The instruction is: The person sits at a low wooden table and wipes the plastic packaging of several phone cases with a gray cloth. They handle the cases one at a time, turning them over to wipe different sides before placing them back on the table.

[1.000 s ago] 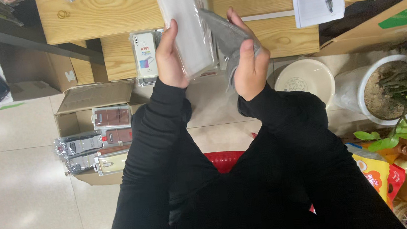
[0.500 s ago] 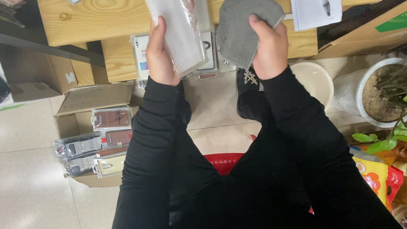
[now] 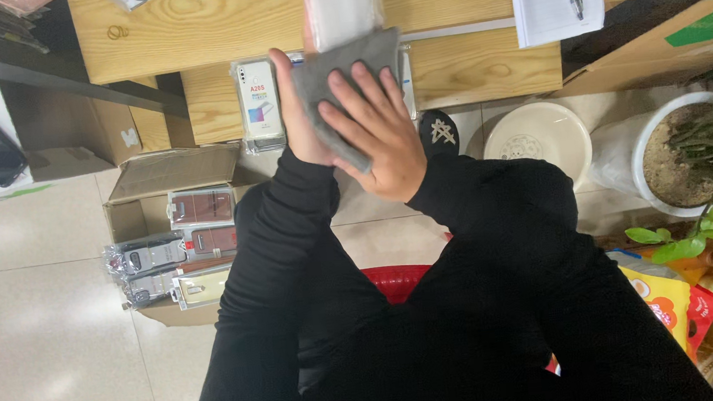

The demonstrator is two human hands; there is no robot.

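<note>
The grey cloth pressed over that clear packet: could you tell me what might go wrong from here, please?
1. The right hand presses the grey cloth onto the clear packet, which the left hand seems to hold by one end only; it might slip.
2. The hands work above an open cardboard box of packaged cases, so a dropped packet could land among them.

Both arms reach forward in black sleeves, wrists close together. The left hand (image 3: 296, 115) is raised with its thumb upright, mostly hidden behind the right. The right hand (image 3: 376, 129) lies flat across it — fingers (image 3: 355, 96) spread and pointing up and left, palm pressed down, back toward the camera.
</note>
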